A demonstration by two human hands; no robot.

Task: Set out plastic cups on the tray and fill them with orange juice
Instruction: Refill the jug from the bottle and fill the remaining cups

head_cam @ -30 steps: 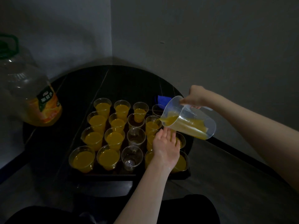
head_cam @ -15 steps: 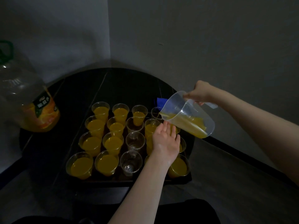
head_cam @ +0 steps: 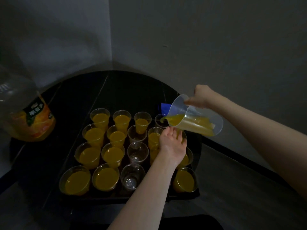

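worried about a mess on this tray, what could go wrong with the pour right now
1. The tilted clear plastic jug in the right hand has juice at its spout over the small far cup; the stream could miss.
2. The left hand hovers over filled cups and may knock them.
3. The packed black tray leaves little margin.

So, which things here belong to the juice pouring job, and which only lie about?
For the job: clear plastic measuring jug, right hand, clear plastic cups, black tray, left hand.
Lying about: large juice bottle, blue object.
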